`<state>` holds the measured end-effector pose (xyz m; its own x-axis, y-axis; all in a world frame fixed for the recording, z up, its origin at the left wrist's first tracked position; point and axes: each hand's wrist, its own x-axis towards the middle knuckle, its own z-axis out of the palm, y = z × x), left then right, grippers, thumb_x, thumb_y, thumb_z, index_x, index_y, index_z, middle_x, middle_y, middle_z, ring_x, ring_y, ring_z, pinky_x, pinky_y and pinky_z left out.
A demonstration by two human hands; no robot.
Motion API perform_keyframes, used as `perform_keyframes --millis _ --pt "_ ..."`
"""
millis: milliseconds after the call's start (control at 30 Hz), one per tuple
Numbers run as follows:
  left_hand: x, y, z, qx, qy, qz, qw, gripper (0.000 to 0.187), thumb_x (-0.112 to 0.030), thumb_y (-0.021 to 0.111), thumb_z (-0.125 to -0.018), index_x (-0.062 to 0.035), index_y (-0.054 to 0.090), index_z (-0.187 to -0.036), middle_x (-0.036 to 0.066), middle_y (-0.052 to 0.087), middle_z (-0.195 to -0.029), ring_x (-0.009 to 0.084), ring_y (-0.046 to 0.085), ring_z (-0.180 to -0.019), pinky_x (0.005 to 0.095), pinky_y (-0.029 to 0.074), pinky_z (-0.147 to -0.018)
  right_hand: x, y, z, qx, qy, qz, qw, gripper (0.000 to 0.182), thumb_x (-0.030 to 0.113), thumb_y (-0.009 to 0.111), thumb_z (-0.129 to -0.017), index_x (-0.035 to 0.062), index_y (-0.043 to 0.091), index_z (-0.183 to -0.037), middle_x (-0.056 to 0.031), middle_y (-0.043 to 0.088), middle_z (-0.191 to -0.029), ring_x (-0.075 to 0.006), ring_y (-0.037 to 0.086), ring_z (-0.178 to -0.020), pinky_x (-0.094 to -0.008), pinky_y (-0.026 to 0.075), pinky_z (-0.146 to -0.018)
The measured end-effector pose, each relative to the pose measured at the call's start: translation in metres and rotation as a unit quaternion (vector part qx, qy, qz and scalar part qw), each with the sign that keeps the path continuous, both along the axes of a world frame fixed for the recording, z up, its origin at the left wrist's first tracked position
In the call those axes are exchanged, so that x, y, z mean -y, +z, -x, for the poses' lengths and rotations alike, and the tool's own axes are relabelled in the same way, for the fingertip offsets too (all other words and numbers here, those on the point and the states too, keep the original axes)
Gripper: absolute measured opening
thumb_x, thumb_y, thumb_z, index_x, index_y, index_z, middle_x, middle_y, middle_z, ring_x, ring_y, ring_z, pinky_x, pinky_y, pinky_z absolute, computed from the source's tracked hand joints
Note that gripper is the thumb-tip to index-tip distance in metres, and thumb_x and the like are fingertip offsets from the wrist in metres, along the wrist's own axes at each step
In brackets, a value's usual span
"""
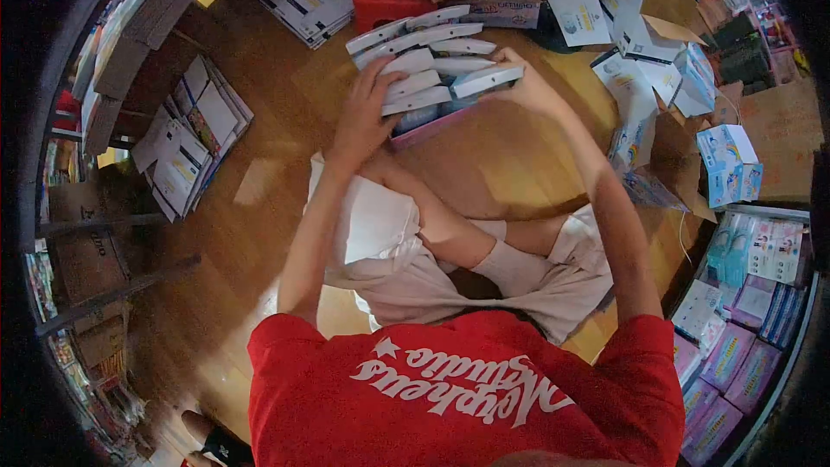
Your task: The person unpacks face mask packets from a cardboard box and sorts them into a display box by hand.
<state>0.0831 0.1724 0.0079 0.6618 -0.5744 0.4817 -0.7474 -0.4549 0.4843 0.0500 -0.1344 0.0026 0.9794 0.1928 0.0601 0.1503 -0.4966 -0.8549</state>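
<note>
Rows of white-topped packages stand packed together in a box with a pink lower edge, just beyond my crossed legs. My left hand lies against the left side of these packages, its fingers spread over the near left ones. At the right end, my right hand has its fingers closed around the end of one white package, which sits slightly tilted above the others. The undersides of the packages and part of my right fingers are hidden.
Stacks of flat white cartons lie on the wooden floor at the left. Opened blue-and-white cartons are piled at the right. Shelves with pink and blue boxes stand at the lower right. A foot shows at the lower left.
</note>
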Motion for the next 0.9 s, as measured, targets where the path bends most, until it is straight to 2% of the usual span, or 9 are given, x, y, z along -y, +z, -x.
perform_keyframes --millis 133,267,300,400,433,533,633,733,900 --pt "-0.001 0.006 0.012 -0.03 0.005 0.017 0.999 0.062 -0.002 0.074 -0.064 -0.0113 0.049 -0.121 0.011 0.039 -0.137 0.0358 0.037 -0.126 0.0436 0.032 -0.106 0.004 0.053 0.013 0.089 -0.008 0.038 0.995 0.046 0.023 0.082 -0.067 0.0061 0.064 -0.105 -0.0035 0.056 -0.104 -0.0184 0.056 -0.093 -0.0291 0.046 -0.078" --pt "0.001 0.001 0.01 -0.043 0.019 0.006 0.999 0.062 -0.001 0.073 -0.065 -0.0116 0.049 -0.122 0.012 0.039 -0.137 0.0358 0.036 -0.127 0.0429 0.032 -0.107 -0.022 0.101 0.008 0.213 0.135 0.231 0.94 0.045 0.012 0.076 -0.067 0.0042 0.063 -0.109 -0.0121 0.062 -0.097 -0.028 0.062 -0.094 -0.0353 0.049 -0.082" --pt "0.003 0.001 0.009 -0.041 0.026 -0.003 0.999 0.062 0.0 0.072 -0.065 -0.0116 0.049 -0.122 0.012 0.039 -0.137 0.0358 0.036 -0.127 0.0427 0.032 -0.107 -0.029 0.097 0.01 0.25 0.147 0.267 0.919 0.035 0.005 0.07 -0.066 0.003 0.064 -0.101 -0.0159 0.062 -0.096 -0.0318 0.061 -0.094 -0.0381 0.05 -0.08" --pt "0.002 0.003 0.011 -0.035 0.017 0.009 0.999 0.064 0.0 0.073 -0.064 -0.0123 0.049 -0.123 0.012 0.039 -0.136 0.0361 0.036 -0.127 0.0434 0.033 -0.106 -0.047 0.078 0.002 0.125 0.155 0.428 0.881 0.04 0.001 0.066 -0.068 0.0016 0.061 -0.107 -0.0152 0.061 -0.107 -0.0328 0.058 -0.101 -0.0394 0.047 -0.086" --pt "0.001 0.003 0.011 -0.042 0.011 0.011 0.999 0.065 0.0 0.073 -0.064 -0.0125 0.049 -0.123 0.012 0.039 -0.137 0.0361 0.036 -0.127 0.0434 0.033 -0.106 -0.052 0.079 0.003 0.132 0.128 0.435 0.881 0.028 -0.002 0.063 -0.067 0.0005 0.064 -0.095 -0.0166 0.064 -0.098 -0.0336 0.061 -0.095 -0.0413 0.049 -0.082" --pt "-0.002 0.004 0.011 -0.061 0.006 0.015 0.998 0.067 0.0 0.072 -0.063 -0.0129 0.049 -0.124 0.012 0.038 -0.137 0.0361 0.037 -0.126 0.0433 0.032 -0.106 -0.057 0.072 -0.007 0.144 0.113 0.432 0.883 0.017 -0.002 0.061 -0.068 0.0013 0.067 -0.084 -0.0179 0.065 -0.086 -0.0342 0.063 -0.087 -0.0415 0.051 -0.077" --pt "-0.001 0.0 0.009 -0.066 0.006 0.016 0.998 0.066 0.002 0.071 -0.063 -0.013 0.05 -0.124 0.012 0.038 -0.137 0.0363 0.037 -0.126 0.0433 0.032 -0.106 -0.065 0.066 -0.007 0.111 0.093 0.472 0.87 0.016 -0.001 0.06 -0.069 0.003 0.068 -0.082 -0.0183 0.065 -0.081 -0.0346 0.064 -0.084 -0.0413 0.053 -0.073" --pt "0.003 -0.002 0.005 -0.064 0.002 0.026 0.998 0.066 0.005 0.069 -0.063 -0.0129 0.05 -0.124 0.013 0.04 -0.137 0.0364 0.038 -0.126 0.0431 0.032 -0.106 -0.059 0.042 -0.01 0.201 0.108 0.424 0.876 0.007 0.002 0.056 -0.074 0.0007 0.063 -0.076 -0.0187 0.061 -0.079 -0.0349 0.064 -0.08 -0.04 0.054 -0.068" --pt "0.006 0.0 0.007 -0.009 0.037 0.009 0.999 0.048 0.003 0.067 -0.069 -0.0087 0.059 -0.114 0.011 0.044 -0.136 0.0349 0.044 -0.121 0.0418 0.036 -0.102 -0.05 0.043 -0.015 0.162 0.095 0.382 0.905 0.02 0.0 0.063 -0.068 0.0009 0.068 -0.087 -0.0203 0.065 -0.084 -0.0353 0.065 -0.08 -0.0422 0.053 -0.071"
